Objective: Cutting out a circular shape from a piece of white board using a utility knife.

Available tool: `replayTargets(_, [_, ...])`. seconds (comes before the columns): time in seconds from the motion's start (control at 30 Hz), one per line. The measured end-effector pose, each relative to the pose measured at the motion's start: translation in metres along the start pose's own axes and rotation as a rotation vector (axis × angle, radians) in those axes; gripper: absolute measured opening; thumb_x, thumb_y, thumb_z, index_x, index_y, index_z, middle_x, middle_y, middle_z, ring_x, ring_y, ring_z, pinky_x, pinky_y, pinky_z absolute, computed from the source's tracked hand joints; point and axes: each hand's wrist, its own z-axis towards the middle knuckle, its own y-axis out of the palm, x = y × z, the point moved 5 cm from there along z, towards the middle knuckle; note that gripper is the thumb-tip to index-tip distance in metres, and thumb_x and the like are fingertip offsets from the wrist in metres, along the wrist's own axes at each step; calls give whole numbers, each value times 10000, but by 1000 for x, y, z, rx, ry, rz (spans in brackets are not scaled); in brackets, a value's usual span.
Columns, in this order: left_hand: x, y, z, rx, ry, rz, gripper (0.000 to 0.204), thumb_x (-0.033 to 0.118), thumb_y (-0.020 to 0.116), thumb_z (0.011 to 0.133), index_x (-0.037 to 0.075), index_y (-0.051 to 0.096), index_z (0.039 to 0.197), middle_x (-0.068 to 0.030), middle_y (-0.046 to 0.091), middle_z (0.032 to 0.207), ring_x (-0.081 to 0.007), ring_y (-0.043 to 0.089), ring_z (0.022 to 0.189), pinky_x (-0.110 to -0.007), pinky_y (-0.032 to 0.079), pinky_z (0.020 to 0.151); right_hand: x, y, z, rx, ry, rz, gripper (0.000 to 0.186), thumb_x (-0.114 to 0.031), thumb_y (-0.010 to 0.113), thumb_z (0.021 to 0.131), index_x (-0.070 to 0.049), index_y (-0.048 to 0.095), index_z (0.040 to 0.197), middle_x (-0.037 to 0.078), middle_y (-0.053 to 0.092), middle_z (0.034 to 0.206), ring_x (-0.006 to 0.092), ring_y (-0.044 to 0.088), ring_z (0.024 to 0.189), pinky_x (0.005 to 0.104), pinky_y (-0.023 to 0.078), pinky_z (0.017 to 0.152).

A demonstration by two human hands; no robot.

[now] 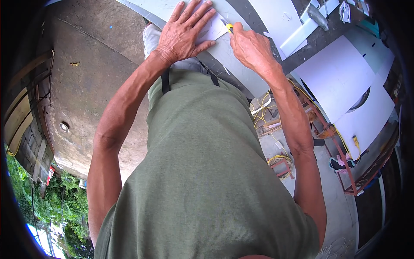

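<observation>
My left hand (183,36) lies flat with its fingers spread, pressing on a small white sheet (215,31) at the top of the view. Under that sheet is a larger pale grey sheet (246,71). In my right hand (254,49) is a yellow and black utility knife (229,28), gripped with the fingers wrapped round it. Its blade points up and left, toward my left hand, and its tip is at the white sheet near the right edge. Whether the blade presses into the sheet, I cannot tell.
On the dark tabletop (297,64) to the right lie white offcuts and a long white strip (302,36). Large white sheets (336,71) rest farther right. Below them stands a reddish metal frame (351,183), with a coiled yellow cord (280,162) on the floor.
</observation>
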Motion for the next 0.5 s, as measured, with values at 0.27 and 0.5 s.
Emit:
replayTargets(0.27, [1, -1, 2, 9, 11, -8, 847, 734, 468, 946, 191, 365, 1587, -46, 321, 1658, -260, 236, 1553, -482, 132, 1286, 1, 6, -3, 3, 11, -12, 248, -224, 494, 1041, 15, 484, 977, 263, 678, 707, 468, 704, 716, 569, 554, 657])
replayTargets(0.5, [0, 0, 1, 15, 6, -13, 848, 728, 485, 941, 190, 367, 1586, -49, 317, 1660, -266, 231, 1555, -491, 139, 1284, 0, 8, -5, 14, 25, 11, 256, -230, 496, 1037, 18, 484, 973, 270, 673, 702, 472, 703, 715, 574, 552, 652])
